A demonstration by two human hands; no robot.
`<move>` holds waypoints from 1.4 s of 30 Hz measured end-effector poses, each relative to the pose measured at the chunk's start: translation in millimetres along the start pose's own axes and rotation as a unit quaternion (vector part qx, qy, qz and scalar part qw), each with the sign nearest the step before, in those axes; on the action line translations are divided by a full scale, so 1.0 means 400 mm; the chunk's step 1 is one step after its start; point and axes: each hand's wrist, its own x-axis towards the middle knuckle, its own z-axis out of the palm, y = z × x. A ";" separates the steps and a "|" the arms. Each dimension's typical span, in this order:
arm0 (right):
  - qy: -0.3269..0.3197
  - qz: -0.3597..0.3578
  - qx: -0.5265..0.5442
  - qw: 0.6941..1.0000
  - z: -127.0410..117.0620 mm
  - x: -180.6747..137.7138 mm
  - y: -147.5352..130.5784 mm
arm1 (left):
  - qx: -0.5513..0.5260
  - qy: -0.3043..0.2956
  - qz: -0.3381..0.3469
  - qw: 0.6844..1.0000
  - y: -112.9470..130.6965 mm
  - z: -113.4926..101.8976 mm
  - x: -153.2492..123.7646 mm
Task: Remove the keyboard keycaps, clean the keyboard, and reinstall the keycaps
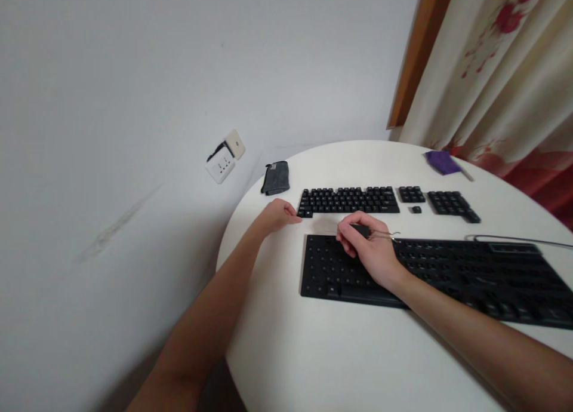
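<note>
My left hand [278, 215] is at the left end of a block of loose black keycaps [349, 200] laid out in rows. Its thumb and fingers are pinched together at a keycap [305, 214] in the bottom row. My right hand [367, 243] is closed around a wire keycap puller [360, 229] with a black handle, its wire ends sticking out to the right. Below that hand lies a black keyboard [324, 268], whose left part shows bare switch posts with most caps off. The right hand and forearm hide part of the keyboard.
Smaller keycap groups [452, 204] and a single keycap [416, 209] lie farther right. A dark grey pouch [276, 178] sits by the wall, a purple cloth item [442, 162] at the back right. The keyboard cable [519, 239] runs right across the white round table [286, 340].
</note>
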 end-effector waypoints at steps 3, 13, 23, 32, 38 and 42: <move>0.000 0.002 0.002 1.000 0.001 0.000 -0.002 | 0.005 0.001 -0.004 1.000 0.001 -0.005 -0.003; -0.026 0.001 0.003 1.000 -0.006 0.006 -0.002 | 0.019 0.130 0.044 0.990 0.035 -0.020 -0.004; -0.241 -0.002 -0.249 0.938 -0.030 -0.055 -0.088 | -0.067 -0.079 0.252 0.962 0.165 0.056 -0.088; -0.326 0.017 -0.280 0.903 -0.039 -0.072 -0.058 | -0.049 -0.308 0.234 0.921 0.181 0.044 -0.112; -0.344 -0.010 -0.313 0.885 -0.024 -0.077 -0.063 | -0.013 -0.298 0.269 0.916 0.184 0.042 -0.107; -0.351 -0.070 -0.389 0.849 0.009 -0.095 -0.065 | -0.023 -0.301 0.259 0.917 0.186 0.043 -0.109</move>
